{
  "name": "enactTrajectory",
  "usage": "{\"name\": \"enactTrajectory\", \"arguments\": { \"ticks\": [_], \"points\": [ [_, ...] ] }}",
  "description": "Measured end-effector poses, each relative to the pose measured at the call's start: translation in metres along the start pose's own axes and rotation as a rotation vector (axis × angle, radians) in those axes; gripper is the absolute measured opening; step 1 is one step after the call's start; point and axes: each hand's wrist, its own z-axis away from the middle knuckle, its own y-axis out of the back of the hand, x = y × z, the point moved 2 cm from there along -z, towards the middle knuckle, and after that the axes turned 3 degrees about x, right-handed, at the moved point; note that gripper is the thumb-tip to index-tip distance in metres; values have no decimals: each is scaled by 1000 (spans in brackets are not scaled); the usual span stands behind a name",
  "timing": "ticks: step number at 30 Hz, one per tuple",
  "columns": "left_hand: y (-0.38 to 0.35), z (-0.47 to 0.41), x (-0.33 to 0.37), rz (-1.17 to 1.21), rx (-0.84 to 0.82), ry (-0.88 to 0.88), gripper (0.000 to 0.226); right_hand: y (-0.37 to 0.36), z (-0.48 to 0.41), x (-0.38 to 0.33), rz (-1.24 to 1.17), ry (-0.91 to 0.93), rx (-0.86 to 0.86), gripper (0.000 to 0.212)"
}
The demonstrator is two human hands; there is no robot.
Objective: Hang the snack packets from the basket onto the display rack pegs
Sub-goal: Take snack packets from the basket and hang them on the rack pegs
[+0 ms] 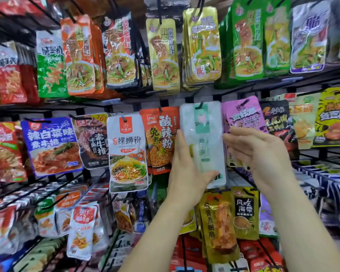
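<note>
Head view, the only one. White packet (pixel 204 134) with a green label is up at the middle row of the rack (pixel 241 90), between an orange packet (pixel 161 138) and a purple packet (pixel 241 114). Its long axis runs near vertical, with the top leaning a touch left. The black tip of a peg (pixel 200 105) shows at the packet's top edge, right where the hang hole should be. It looks threaded, but the hole itself is too washed out to confirm.

Left hand (pixel 185 169) holds the packet at its lower left edge, with the thumb (pixel 206 175) laid across the bottom front and the fingers hidden behind. So the grip sits at the low end and the hole lies straight up from it, at the far end of the long axis. The packet pivots about the peg, and this hand steers from below.

Right hand (pixel 263 154) is spread wide and holds nothing. Its fingertips are just beside the packet's right edge at mid height, in front of the purple packet. Whether they touch it cannot be told. This hand is the nearer one to the top end.

Basket is not in view.

Judgement: the seating step is nearly done. Next, push the top back along the peg, right hand guiding, then let go below. The risk is the hole slipping off the hooked tip.
</note>
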Motion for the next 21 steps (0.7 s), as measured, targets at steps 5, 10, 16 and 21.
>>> {"name": "enactTrajectory", "arguments": {
  "ticks": [5, 10, 16, 21],
  "points": [
    [-2, 4, 3, -22, -39, 60, 136, -11, 15, 29, 423, 119, -75, 36],
    [6, 14, -2, -123, -52, 68, 130, -18, 26, 35, 734, 273, -71, 41],
    [55, 63, -17, -59, -57, 34, 88, -35, 68, 45, 791, 596, 86, 54],
    [125, 106, -41, 34, 206, -21, 43, -83, 128, 62, 480, 586, -174, 42]
  ]
}}
